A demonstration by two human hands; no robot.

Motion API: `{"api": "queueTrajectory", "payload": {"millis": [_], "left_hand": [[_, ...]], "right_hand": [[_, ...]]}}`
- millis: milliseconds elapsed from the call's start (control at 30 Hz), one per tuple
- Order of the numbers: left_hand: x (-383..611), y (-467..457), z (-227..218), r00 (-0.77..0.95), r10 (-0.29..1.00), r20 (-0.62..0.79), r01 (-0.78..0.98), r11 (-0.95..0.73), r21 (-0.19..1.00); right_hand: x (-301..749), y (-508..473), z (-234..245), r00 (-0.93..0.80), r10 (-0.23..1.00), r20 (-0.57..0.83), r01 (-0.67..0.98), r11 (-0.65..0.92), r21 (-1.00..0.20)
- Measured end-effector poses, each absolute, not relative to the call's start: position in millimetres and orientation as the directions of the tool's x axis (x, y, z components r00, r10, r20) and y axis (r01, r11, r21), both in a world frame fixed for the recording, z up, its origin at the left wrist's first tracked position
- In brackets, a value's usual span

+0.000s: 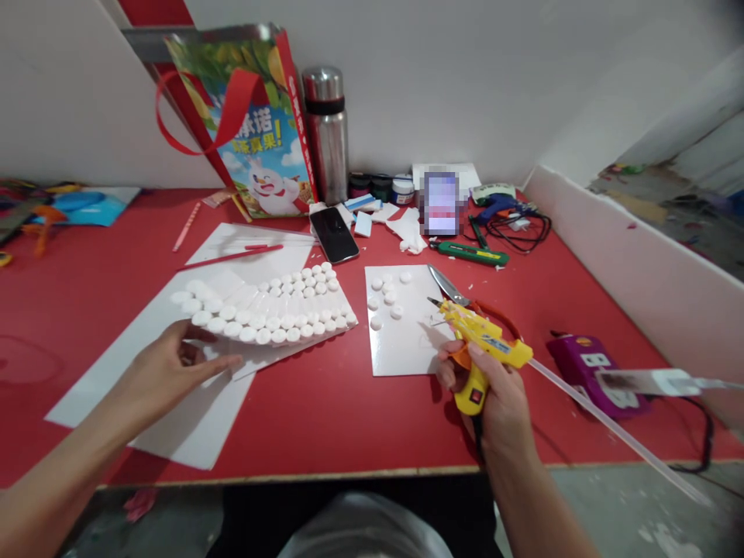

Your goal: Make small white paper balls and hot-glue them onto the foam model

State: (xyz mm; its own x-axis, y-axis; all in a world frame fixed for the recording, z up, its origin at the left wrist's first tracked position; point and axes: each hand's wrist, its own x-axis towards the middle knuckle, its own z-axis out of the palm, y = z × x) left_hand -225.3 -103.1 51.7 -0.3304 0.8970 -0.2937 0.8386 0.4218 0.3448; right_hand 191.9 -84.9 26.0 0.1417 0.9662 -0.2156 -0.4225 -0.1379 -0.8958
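My right hand [494, 387] is wrapped round the handle of a yellow hot glue gun [485, 337], with a long clear glue stick sticking out of its back. Its nozzle points left, above the right edge of a glossy white card [401, 349] with several loose white discs [397, 311]. At the left, my left hand [180, 360] holds the lower left edge of a white fan-shaped piece [273, 318] edged with rows of white discs. Its fingers curl at the edge, partly hidden, and the thumb stretches along the sheet below. White paper [191, 426] lies underneath.
Scissors [447, 283] with orange handles lie behind the glue gun, near a green utility knife [473, 253]. A black phone [334, 235], a steel flask [325, 139] and a gift bag [256, 139] stand or lie behind. A purple box [598, 376] is at the right.
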Motion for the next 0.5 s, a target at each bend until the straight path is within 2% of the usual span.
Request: {"api": "queueTrajectory", "payload": {"millis": [133,267,500], "left_hand": [[-210,-104,53,-0.437,0.873,-0.218,0.813,0.487,0.32],[-203,-102,47,-0.411,0.893,-0.184,0.809,0.45,0.379],[-202,-102,38,-0.361,0.923,-0.13,0.872,0.384,0.303]], "right_hand": [[191,-85,27,0.156,0.959,-0.236,-0.426,-0.151,-0.892],[191,-87,28,0.167,0.954,-0.25,-0.412,-0.163,-0.897],[191,-88,29,0.145,0.957,-0.252,-0.44,-0.166,-0.882]]}}
